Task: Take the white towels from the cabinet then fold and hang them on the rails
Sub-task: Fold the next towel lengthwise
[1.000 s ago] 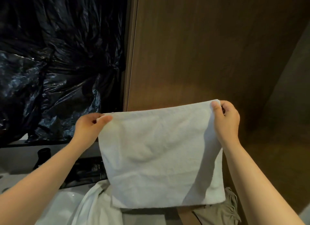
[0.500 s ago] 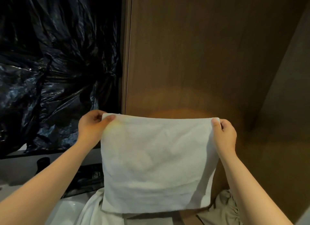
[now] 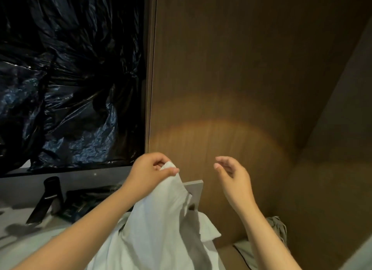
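Observation:
A white towel point(image 3: 161, 211) hangs folded from my left hand point(image 3: 150, 170), which pinches its top corners together at chest height. The cloth drapes down over other white fabric point(image 3: 120, 249) below. My right hand point(image 3: 234, 176) is a short way to the right of the towel, empty, with its fingers curled apart. No rail is in view.
A brown wooden panel point(image 3: 241, 78) fills the wall ahead. Black plastic sheeting point(image 3: 70, 78) covers the left. Below it a counter point(image 3: 18, 219) holds a dark bottle point(image 3: 47, 199) and dark packets point(image 3: 84, 205). A grey ledge point(image 3: 194, 189) and crumpled beige cloth point(image 3: 278, 227) sit near my right arm.
The towel was spread flat between both hands. My right hand has let go of its corner, and the towel now hangs bunched from my left hand alone.

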